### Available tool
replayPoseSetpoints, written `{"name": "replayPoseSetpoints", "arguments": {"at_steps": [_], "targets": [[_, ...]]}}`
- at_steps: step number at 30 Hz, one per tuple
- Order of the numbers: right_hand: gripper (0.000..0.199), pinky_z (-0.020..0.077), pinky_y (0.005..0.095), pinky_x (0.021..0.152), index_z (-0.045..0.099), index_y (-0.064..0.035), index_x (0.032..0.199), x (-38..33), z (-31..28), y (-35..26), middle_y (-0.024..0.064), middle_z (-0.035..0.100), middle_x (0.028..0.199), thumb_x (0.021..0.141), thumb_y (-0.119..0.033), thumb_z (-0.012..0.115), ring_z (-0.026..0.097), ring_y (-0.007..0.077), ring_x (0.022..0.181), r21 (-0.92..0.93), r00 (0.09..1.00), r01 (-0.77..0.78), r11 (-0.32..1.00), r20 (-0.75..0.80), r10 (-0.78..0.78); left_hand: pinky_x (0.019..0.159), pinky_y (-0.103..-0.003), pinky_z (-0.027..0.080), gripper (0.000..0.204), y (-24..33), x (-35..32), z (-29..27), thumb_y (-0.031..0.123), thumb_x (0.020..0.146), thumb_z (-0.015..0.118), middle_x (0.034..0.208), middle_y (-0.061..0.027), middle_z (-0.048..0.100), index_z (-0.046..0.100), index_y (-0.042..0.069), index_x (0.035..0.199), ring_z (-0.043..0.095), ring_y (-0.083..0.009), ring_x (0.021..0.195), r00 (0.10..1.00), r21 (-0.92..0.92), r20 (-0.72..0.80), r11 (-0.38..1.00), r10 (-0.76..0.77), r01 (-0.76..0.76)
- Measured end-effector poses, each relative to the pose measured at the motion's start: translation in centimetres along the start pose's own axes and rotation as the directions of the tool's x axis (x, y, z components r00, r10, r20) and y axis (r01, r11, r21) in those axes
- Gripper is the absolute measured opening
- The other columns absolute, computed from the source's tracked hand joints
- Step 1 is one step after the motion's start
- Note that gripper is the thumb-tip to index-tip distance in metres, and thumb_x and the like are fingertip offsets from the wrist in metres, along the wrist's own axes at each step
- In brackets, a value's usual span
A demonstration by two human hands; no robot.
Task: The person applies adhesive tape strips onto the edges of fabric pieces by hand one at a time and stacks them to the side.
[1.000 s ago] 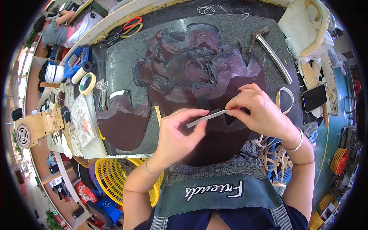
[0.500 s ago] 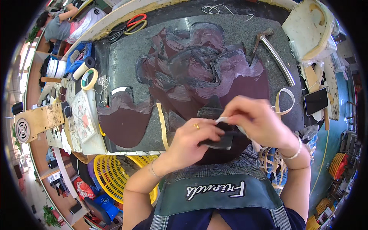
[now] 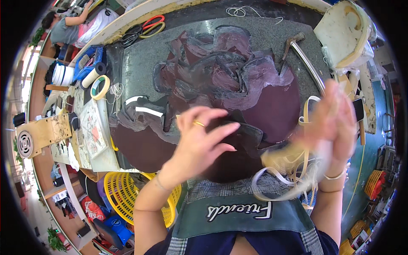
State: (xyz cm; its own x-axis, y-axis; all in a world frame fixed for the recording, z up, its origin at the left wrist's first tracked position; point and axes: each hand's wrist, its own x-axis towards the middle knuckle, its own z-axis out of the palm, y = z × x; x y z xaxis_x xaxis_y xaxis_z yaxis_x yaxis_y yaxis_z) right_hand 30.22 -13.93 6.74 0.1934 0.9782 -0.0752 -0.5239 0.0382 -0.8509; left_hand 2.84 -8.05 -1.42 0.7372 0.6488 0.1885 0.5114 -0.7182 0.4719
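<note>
My left hand (image 3: pixel 197 136), a gold ring on one finger, hovers with its fingers apart over a dark maroon leather piece (image 3: pixel 231 163) at the table's front edge. Its fingertips are near the piece's black pointed tab (image 3: pixel 244 125); whether they touch it is unclear. Raised to the right, my right hand (image 3: pixel 333 121) is smeared by motion and its grip does not show. Beside and below it loops a pale narrow tape (image 3: pixel 272 196), partly blurred. At the left lie more maroon pieces (image 3: pixel 140 142), with a white strip (image 3: pixel 148 111) on their dark edge.
Maroon pieces with whitish smears (image 3: pixel 221 72) overlap on the grey slab (image 3: pixel 140 72). A hammer (image 3: pixel 306 61) lies at the right, scissors (image 3: pixel 142 32) at the back left. A tape roll (image 3: pixel 100 87) and yellow basket (image 3: pixel 121 193) are left. Another person (image 3: pixel 74 27) is far left.
My hands, together over a small white strip before, have parted: left hand leftward, right hand up and right. A dark-edged piece with a white strip now lies among those at left.
</note>
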Motion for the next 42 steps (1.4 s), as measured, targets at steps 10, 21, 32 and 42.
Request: {"name": "replayPoseSetpoints", "arguments": {"at_steps": [10, 21, 32, 42], "targets": [[0.02, 0.0476, 0.0279, 0.06, 0.064, 0.0034, 0.103, 0.9, -0.7, 4.0, 0.0098, 0.068, 0.074, 0.091, -0.013, 0.064, 0.061, 0.0105, 0.065, -0.789, 0.894, 0.098, 0.606, 0.338, 0.295, 0.082, -0.038, 0.036, 0.035, 1.3, 1.6, 2.2, 0.008, 0.063, 0.084, 0.09, -0.0008, 0.061, 0.068, 0.011, 0.094, 0.055, -0.0231, 0.087, 0.935, -0.164, -0.356, 0.985, 0.001, -0.063], [0.014, 0.0483, 0.0224, 0.051, 0.066, 0.0034, 0.094, 5.1, 2.2, 3.6, 0.0052, 0.065, 0.07, 0.093, -0.01, 0.064, 0.058, 0.0078, 0.056, -0.623, 0.959, -0.102, 0.775, 0.144, 0.242, 0.087, -0.032, 0.045, 0.026, 2.9, -0.3, -1.4, -0.003, 0.067, 0.075, 0.11, -0.0089, 0.065, 0.069, 0.011, 0.088, 0.062, -0.0196, 0.092, 0.892, -0.044, -0.169, 0.9, 0.42, -0.433], [0.011, 0.0489, 0.0219, 0.056, 0.071, 0.0014, 0.093, 2.0, 1.4, 3.9, 0.0028, 0.068, 0.074, 0.091, -0.008, 0.067, 0.061, 0.0068, 0.062, -0.671, 0.855, -0.209, 0.712, 0.228, 0.466, 0.097, -0.036, 0.042, 0.053, 2.8, 1.9, -1.0, 0.007, 0.073, 0.081, 0.113, -0.0028, 0.068, 0.066, 0.009, 0.123, 0.054, -0.0214, 0.107, 0.969, -0.322, -0.206, 0.944, -0.136, 0.064], [0.01, 0.0553, 0.0269, 0.062, 0.069, 0.004, 0.096, 1.2, 1.6, 4.7, 0.0084, 0.069, 0.078, 0.091, -0.001, 0.063, 0.067, 0.0122, 0.068, -0.641, 0.828, -0.137, 0.755, 0.344, 0.443, 0.091, -0.034, 0.044, 0.021, 1.9, 1.3, -1.3, 0.007, 0.072, 0.083, 0.088, -0.001, 0.073, 0.076, 0.007, 0.092, 0.06, -0.0199, 0.096, 0.977, -0.652, -0.112, 0.755, -0.18, 0.064]]}}
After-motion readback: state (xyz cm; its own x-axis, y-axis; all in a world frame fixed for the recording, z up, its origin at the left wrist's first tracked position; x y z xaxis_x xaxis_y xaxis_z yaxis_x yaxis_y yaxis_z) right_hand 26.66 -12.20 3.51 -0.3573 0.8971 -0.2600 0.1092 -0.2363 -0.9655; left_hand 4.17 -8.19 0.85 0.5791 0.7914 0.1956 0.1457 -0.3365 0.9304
